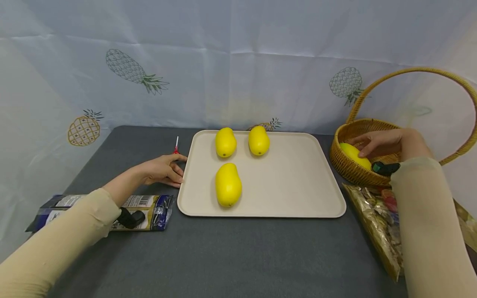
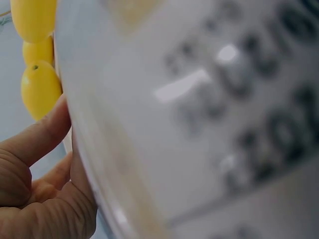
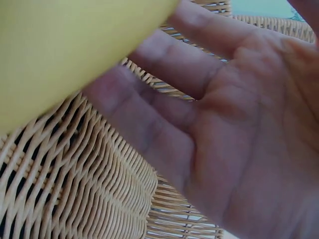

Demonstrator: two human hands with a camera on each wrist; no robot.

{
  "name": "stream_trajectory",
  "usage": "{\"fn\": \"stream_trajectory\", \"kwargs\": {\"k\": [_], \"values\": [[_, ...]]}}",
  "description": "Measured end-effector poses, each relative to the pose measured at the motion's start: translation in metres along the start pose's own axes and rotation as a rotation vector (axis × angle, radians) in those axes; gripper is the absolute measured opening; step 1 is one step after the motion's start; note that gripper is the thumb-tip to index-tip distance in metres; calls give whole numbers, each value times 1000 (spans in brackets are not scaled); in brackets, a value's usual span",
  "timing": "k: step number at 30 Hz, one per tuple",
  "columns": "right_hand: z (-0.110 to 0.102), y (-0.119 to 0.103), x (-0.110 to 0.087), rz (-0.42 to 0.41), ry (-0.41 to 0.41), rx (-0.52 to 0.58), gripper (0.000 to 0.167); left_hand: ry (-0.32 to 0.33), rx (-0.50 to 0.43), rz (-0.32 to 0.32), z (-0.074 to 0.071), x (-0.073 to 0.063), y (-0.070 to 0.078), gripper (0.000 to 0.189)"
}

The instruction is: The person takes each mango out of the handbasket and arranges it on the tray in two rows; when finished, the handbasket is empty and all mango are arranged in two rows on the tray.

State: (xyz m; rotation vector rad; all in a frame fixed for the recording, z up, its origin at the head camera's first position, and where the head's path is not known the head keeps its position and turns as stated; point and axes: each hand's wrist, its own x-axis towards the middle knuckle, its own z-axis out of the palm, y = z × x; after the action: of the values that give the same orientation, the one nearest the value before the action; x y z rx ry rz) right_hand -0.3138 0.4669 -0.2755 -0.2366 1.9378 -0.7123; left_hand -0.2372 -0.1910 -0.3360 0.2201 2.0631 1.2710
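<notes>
In the head view a beige tray (image 1: 290, 178) carries three yellow mangoes: one at the back left (image 1: 225, 142), one beside it (image 1: 258, 140) and a larger one in front (image 1: 228, 185). My left hand (image 1: 164, 169) holds the tray's left rim with thumb and fingers. At the right stands a wicker basket (image 1: 344, 165) with a tall handle. Inside it my right hand (image 1: 384, 145) grips another yellow mango (image 1: 354, 155). The right wrist view shows my fingertips against that mango (image 3: 65, 55), with the thumb out of sight.
Under my left forearm lies a blue and gold packet (image 1: 158, 213). A small red-and-white object (image 1: 177, 147) is behind my left hand. A shiny gold bag (image 1: 376, 223) lies in front of the basket, partly under my right sleeve. Behind the grey table (image 1: 261, 256) hangs a pineapple-print cloth (image 1: 223, 82).
</notes>
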Motion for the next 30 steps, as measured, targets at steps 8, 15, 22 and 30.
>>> {"fn": "stream_trajectory", "kwargs": {"k": [8,15,22,30], "values": [[0,-1,-2,-12,26,5,88,11,1,-8,-1,-1,0,85],[2,4,-15,-118,79,90,69,20,6,-18,0,0,-1,84],[3,-2,-34,-305,221,98,58,16,15,-11,-1,1,0,84],[5,-35,-42,-553,224,156,60,8,10,-12,0,0,0,84]]}}
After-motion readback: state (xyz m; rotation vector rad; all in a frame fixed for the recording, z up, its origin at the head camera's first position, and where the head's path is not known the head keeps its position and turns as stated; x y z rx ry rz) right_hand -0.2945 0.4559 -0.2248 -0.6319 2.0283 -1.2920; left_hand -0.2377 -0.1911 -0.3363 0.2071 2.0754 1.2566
